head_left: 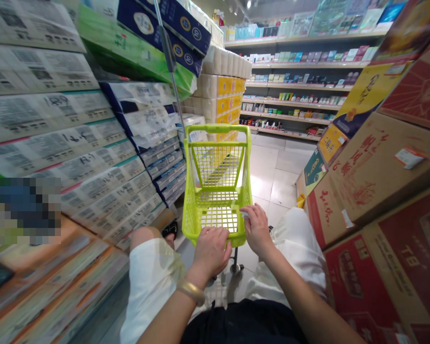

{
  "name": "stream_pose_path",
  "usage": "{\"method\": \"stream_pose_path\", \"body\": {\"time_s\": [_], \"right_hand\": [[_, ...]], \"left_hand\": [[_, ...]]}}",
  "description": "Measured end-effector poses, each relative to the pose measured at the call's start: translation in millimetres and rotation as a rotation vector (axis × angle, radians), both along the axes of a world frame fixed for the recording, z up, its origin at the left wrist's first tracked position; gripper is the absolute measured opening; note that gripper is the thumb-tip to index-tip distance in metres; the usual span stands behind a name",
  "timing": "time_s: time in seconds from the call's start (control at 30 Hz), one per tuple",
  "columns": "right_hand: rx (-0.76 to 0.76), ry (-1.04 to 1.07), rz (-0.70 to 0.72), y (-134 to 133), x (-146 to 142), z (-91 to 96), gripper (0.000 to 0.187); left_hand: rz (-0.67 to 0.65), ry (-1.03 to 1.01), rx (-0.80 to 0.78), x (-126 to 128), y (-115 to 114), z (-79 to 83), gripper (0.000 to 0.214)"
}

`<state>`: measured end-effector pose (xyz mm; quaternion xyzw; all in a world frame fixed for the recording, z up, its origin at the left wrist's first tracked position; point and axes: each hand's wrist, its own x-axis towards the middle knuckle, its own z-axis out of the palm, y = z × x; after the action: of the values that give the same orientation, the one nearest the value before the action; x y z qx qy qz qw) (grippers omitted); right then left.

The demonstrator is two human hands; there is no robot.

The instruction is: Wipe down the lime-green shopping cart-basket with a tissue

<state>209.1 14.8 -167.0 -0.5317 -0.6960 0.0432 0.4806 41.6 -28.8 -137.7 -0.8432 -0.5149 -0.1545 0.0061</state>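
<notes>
My left hand point(212, 248) curls over the near rim of the lime-green basket cart point(218, 191), fingers wrapped on the plastic. Just beside it, my right hand point(256, 228) grips the same rim's right corner. Stacked tissue packs point(93, 157) stand left of my 2 hands, cardboard boxes point(376, 191) right.

The single view sits on the person's head and looks forward and steeply down over the small green cart point(218, 184), which stands close below it, near the picture's middle. Beyond the cart it faces along the aisle to the far shelves point(294, 91). Left of the cart, stacked tissue packs point(93, 157) crowd close to the lens; right of it, cardboard boxes point(376, 191) do the same.
</notes>
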Motion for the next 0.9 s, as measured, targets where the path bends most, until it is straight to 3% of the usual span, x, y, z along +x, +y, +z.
{"method": "stream_pose_path", "body": {"time_s": [0.2,0.47,0.73,0.9], "right_hand": [[0.009,-0.037,0.095,-36.8,2.2,-13.1,0.03],[0.011,0.017,0.003,8.5,5.8,-2.9,0.03],[-0.006,-0.083,0.137,-36.2,7.1,-18.3,0.031],[-0.035,-0.048,0.065,-13.8,3.3,-6.8,0.031]], "left_hand": [[-0.003,-0.005,-0.009,-2.9,0.0,1.3,0.01],[-0.013,-0.024,0.003,-4.1,0.6,0.3,0.012],[-0.005,-0.035,0.008,-11.1,-0.5,1.4,0.011],[-0.015,-0.04,0.03,-16.0,-1.2,1.0,0.01]]}}
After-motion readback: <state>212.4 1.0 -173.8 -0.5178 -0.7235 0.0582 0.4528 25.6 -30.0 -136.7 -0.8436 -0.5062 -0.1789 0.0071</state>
